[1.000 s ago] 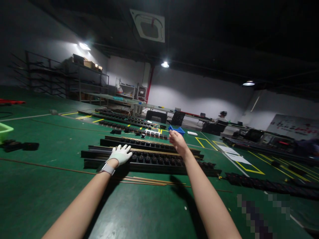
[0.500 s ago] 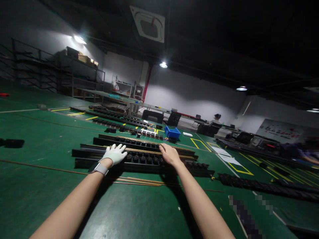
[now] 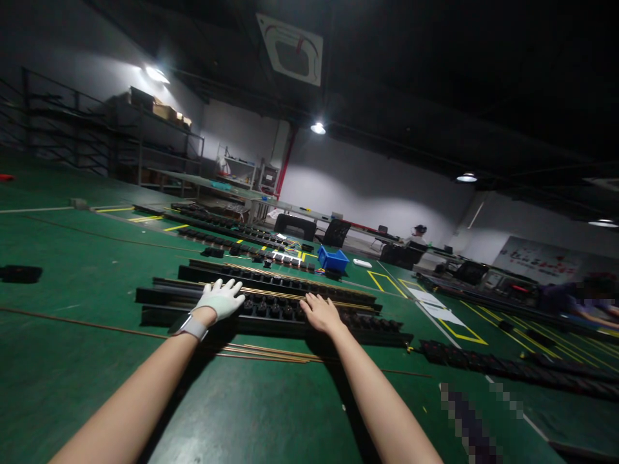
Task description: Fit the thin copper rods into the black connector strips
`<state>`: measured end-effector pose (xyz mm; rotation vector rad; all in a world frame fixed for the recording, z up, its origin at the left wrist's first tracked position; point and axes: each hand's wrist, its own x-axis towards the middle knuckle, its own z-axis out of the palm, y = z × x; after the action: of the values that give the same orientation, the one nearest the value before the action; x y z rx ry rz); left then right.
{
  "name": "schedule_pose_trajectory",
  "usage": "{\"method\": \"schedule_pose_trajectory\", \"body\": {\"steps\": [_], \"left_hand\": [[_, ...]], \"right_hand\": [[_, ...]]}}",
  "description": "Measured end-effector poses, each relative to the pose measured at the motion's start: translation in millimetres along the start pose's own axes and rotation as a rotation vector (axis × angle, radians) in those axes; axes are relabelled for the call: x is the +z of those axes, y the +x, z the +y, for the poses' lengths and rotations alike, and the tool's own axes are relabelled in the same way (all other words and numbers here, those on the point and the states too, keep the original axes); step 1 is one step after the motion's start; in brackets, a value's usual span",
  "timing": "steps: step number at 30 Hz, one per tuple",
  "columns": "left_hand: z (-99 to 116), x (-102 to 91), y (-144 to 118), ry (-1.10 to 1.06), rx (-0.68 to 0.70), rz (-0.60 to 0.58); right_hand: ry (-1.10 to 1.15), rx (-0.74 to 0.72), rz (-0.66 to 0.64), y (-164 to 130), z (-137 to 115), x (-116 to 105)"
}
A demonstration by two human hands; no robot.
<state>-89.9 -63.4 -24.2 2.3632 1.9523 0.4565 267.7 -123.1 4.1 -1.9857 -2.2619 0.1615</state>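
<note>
On the left of a green table (image 3: pixel 72 399), a gloved left hand (image 3: pixel 218 301) lies palm down, fingers spread and gripping nothing visible, over black rails (image 3: pixel 157 316) that run side by side across the worker's front. Brass rods (image 3: pixel 275 293) lie lengthwise along the rails, passing between the two hands, with dark blocks (image 3: pixel 275 308) rowed beside them; more rods, loose (image 3: pixel 271 353), lie on the table nearer the worker. To the right, a bare right hand (image 3: pixel 320 314) reaches over the same rails, fingers loosely extended; whether its fingertips press a block cannot be told. Beyond it stands a blue bin (image 3: pixel 333 259), and farther right lie paper sheets (image 3: pixel 435 306).

Good handling here likely means keeping the left palm light but firm so the rails do not slide, working the right fingers one block at a time, and keeping both wrists off the thin rods, which could roll or bend.
</note>
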Motion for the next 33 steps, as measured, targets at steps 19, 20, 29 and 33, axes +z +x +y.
{"method": "schedule_pose_trajectory", "body": {"steps": [19, 20, 29, 33], "left_hand": [[-0.9, 7.1, 4.5, 0.063, -0.039, -0.031], [-0.9, 6.8, 4.3, 0.058, -0.032, -0.023], [1.6, 1.9, 2.6, 0.028, -0.038, -0.027], [3.2, 1.0, 1.0, 0.048, -0.037, -0.019]], "right_hand": [[0.124, 0.047, 0.122, 7.3, 16.2, -13.5], [0.131, 0.075, 0.131, 8.0, 21.5, -16.6], [0.014, 0.046, -0.061, 2.8, 35.1, -7.3], [-0.006, 0.035, -0.058, 3.3, 33.5, -4.9]]}}
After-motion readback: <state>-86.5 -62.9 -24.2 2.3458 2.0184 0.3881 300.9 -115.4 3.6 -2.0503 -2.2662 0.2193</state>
